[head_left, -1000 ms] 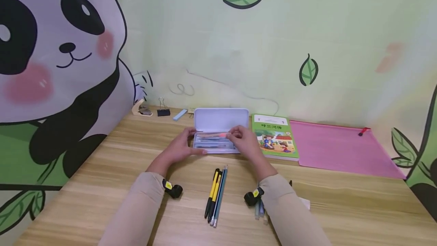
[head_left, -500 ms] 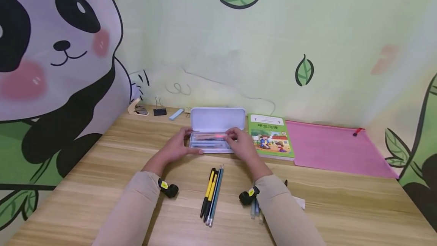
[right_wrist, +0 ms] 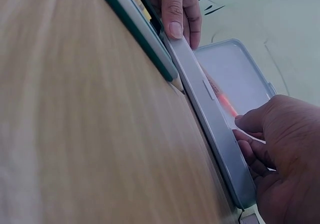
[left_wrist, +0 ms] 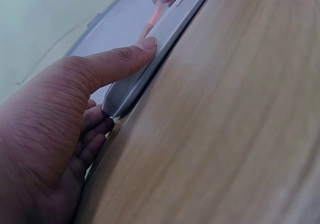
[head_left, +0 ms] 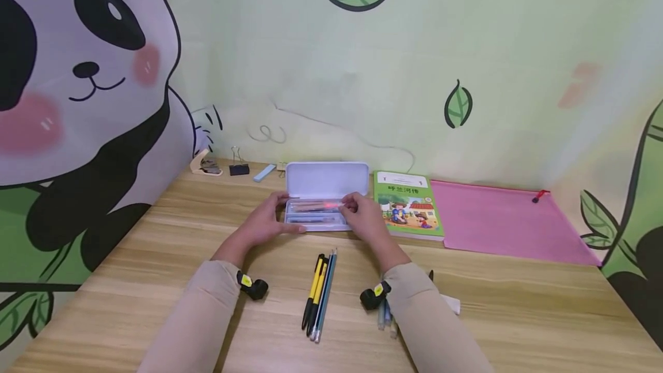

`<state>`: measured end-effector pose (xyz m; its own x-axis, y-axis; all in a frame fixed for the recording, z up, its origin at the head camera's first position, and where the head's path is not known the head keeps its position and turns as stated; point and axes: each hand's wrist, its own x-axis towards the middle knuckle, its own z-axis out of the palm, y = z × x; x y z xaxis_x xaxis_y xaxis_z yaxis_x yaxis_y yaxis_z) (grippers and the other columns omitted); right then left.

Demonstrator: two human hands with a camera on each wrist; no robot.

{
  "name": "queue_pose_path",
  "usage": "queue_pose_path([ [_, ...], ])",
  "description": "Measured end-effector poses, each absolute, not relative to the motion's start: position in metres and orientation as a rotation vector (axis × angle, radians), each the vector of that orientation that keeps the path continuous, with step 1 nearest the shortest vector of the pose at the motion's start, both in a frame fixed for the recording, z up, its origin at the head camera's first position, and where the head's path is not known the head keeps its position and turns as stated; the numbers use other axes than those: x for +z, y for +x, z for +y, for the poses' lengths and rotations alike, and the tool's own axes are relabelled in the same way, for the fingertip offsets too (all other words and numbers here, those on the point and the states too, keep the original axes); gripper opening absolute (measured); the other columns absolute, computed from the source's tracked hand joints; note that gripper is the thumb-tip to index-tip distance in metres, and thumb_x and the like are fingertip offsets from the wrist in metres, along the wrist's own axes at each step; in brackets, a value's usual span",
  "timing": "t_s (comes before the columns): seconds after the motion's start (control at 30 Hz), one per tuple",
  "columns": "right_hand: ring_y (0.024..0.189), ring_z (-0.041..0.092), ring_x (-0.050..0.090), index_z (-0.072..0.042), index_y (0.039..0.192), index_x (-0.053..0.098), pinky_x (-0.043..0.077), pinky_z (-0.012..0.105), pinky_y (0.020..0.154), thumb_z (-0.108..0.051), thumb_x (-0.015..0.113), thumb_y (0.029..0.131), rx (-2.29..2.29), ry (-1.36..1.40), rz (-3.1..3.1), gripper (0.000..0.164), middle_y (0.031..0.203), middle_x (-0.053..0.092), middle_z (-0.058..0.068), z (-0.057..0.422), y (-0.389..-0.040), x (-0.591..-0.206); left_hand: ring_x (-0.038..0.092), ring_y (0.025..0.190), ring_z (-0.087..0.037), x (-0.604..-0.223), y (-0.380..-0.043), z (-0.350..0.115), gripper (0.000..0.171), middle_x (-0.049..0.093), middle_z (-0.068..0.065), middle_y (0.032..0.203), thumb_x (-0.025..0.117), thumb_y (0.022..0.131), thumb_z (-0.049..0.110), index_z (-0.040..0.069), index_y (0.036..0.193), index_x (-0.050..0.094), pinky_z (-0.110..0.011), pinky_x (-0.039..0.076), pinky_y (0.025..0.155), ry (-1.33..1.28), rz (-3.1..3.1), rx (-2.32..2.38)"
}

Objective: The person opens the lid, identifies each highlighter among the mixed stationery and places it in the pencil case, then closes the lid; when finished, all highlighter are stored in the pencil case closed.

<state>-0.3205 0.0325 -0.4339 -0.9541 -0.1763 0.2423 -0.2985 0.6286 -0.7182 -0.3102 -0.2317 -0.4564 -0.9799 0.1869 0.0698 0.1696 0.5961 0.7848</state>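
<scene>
the pencil case (head_left: 327,179) sits at twelve o'clock from the yellow pens (head_left: 315,282), the left hand (head_left: 266,221) gripping its nine o'clock end. the right hand (head_left: 365,219) pinches the pink-ended pen (head_left: 329,205) by its three o'clock tip. bracing the case while guiding the pen level should work best.

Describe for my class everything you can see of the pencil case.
The case is a shallow, pale bluish-white box with rounded corners, smooth-looking; metal or plastic, I cannot tell which. A small tab marks its front. It lies flat on the table, its lid raised at the back. Slim sticks lie inside. The left hand grips its left end, thumb on the front rim. At its right end the right hand pinches a pink-ended stick; whether those fingers touch the case is unclear.
</scene>
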Motion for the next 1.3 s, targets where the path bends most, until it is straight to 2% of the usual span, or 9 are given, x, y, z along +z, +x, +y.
queue_pose_path([
  [0.3,0.086,0.020,0.061,-0.006,0.111,0.070,0.054,0.034,0.078,-0.018,0.069,0.095,1.214,0.376,-2.733,0.020,0.092,0.068,0.005,0.034,-0.319,-0.445,0.038,0.141,-0.033,-0.464,-0.306,-0.229,0.112,0.046,-0.010,0.150,0.091,0.067,0.051,0.011,0.153,0.031,-0.054,0.024,0.119,0.299,2.775,1.370],
  [0.5,0.088,0.019,0.061,-0.010,0.109,0.069,0.054,0.033,0.076,-0.023,0.066,0.097,1.234,0.382,-2.718,0.018,0.096,0.068,0.004,0.034,-0.314,-0.443,0.039,0.140,-0.033,-0.467,-0.303,-0.227,0.111,0.046,-0.011,0.149,0.091,0.067,0.050,0.010,0.153,0.032,-0.054,0.025,0.119,0.310,2.766,1.369],
  [0.6,0.092,0.018,0.062,-0.012,0.110,0.069,0.053,0.033,0.078,-0.025,0.064,0.099,1.255,0.528,-2.722,0.018,0.100,0.070,0.002,0.037,-0.306,-0.427,0.040,0.140,-0.033,-0.467,-0.301,-0.225,0.111,0.046,-0.011,0.150,0.091,0.067,0.051,0.011,0.153,0.032,-0.054,0.025,0.119,0.302,2.753,1.369],
  [0.77,0.097,0.018,0.062,-0.013,0.112,0.070,0.054,0.036,0.080,-0.029,0.062,0.101,1.269,1.004,-2.798,0.021,0.102,0.070,0.000,0.053,-0.287,-0.390,0.039,0.140,-0.032,-0.465,-0.302,-0.223,0.109,0.045,-0.009,0.150,0.089,0.069,0.052,0.013,0.153,0.031,-0.054,0.025,0.119,0.305,2.754,1.374],
  [0.87,0.097,0.017,0.063,-0.014,0.113,0.070,0.055,0.037,0.082,-0.030,0.062,0.101,1.243,1.213,-2.864,0.021,0.103,0.071,0.000,0.074,-0.279,-0.382,0.038,0.141,-0.032,-0.463,-0.305,-0.223,0.109,0.045,-0.010,0.150,0.089,0.068,0.053,0.013,0.152,0.032,-0.053,0.024,0.119,0.309,2.776,1.365],
  [1.07,0.106,0.013,0.063,-0.017,0.115,0.070,0.051,0.038,0.097,-0.020,0.064,0.099,1.204,1.373,-3.029,0.018,0.111,0.070,-0.006,0.134,-0.271,-0.405,0.035,0.143,-0.033,-0.459,-0.310,-0.228,0.114,0.045,-0.011,0.151,0.089,0.065,0.058,0.013,0.153,0.032,-0.054,0.021,0.120,0.299,2.800,1.332],
  [1.17,0.105,0.016,0.063,-0.019,0.114,0.070,0.050,0.040,0.097,-0.012,0.064,0.096,1.297,1.374,-3.049,0.021,0.112,0.069,-0.006,0.158,-0.266,-0.417,0.035,0.143,-0.034,-0.456,-0.311,-0.229,0.115,0.044,-0.012,0.151,0.089,0.065,0.057,0.012,0.153,0.031,-0.055,0.021,0.120,0.305,2.788,1.334],
  [1.3,0.108,0.022,0.060,-0.017,0.114,0.071,0.047,0.042,0.098,-0.005,0.063,0.093,1.406,1.479,-2.926,0.025,0.115,0.066,-0.002,0.167,-0.263,-0.432,0.036,0.142,-0.035,-0.455,-0.310,-0.231,0.114,0.044,-0.013,0.151,0.090,0.066,0.055,0.012,0.153,0.031,-0.055,0.023,0.119,0.295,2.785,1.336],
])
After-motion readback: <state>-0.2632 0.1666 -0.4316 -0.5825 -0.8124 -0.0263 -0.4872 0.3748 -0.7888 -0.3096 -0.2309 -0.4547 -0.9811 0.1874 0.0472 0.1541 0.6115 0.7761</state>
